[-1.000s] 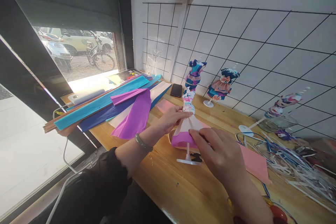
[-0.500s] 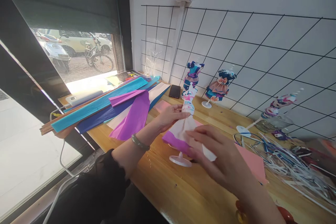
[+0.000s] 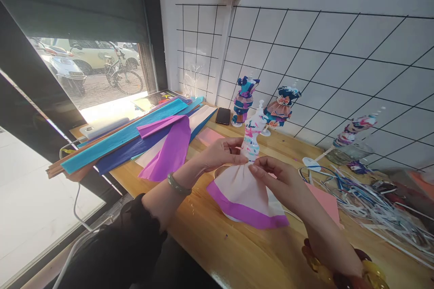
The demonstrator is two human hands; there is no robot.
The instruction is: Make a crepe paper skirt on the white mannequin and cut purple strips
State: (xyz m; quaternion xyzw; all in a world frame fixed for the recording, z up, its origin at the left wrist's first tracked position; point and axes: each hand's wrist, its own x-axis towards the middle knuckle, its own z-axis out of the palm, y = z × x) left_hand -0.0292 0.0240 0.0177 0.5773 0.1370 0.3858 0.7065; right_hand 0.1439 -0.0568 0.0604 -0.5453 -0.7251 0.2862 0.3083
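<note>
A small dress-form mannequin [image 3: 253, 133], white with pink and blue patches on its torso, stands upright on the table before me. Round its lower part hangs a pale paper skirt [image 3: 242, 187] with a purple band along the hem, gathered at the top. My left hand [image 3: 225, 152] pinches the gathered edge at the left of the form. On the other side, my right hand [image 3: 276, 174] has thumb and fingers closed on the skirt's top edge. The skirt hides most of the mannequin's stand.
Coloured crepe paper strips [image 3: 129, 137] and a purple strip [image 3: 172, 149] lie at left. Behind are a phone [image 3: 224, 116] and dressed mannequins [image 3: 244, 99], [image 3: 283, 104]. Another mannequin [image 3: 354, 128] leans at right, near tangled ribbons [image 3: 366, 216] and pink paper [image 3: 325, 203].
My right hand has moved up from the skirt's side to its gathered top edge. The skirt now spreads toward me over the stand's base, and the mannequin shows more upright.
</note>
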